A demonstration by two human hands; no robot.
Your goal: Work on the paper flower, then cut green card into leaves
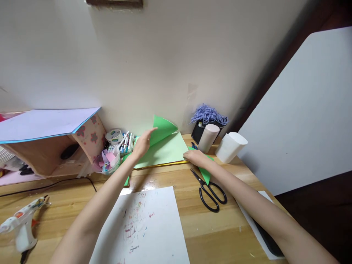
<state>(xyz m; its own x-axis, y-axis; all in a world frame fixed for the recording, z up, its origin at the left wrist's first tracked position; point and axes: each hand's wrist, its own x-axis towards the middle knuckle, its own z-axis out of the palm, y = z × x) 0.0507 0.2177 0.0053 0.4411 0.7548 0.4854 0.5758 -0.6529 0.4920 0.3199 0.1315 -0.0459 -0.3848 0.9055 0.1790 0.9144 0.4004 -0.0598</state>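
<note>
A bright green paper sheet point(163, 128) curls upward at the back of the desk. My left hand point(142, 145) is closed on its left side. Under it lies a pale green sheet point(165, 153) on a stack of paper with a yellowish edge. My right hand point(195, 157) rests at the right corner of this stack, fingers curled down; what they grip is hidden. A green paper piece point(205, 176) shows partly beneath that hand and wrist. Black-handled scissors point(210, 192) lie just in front, blades touching or near this piece.
White paper with colour marks point(145, 227) covers the front middle. At left are a glue gun point(24, 223), a cardboard box point(88, 143), a tub of scraps point(108, 161) and markers point(128, 142). Behind the right hand stand a beige cylinder point(208, 138), a white roll point(231, 147) and purple yarn point(209, 114).
</note>
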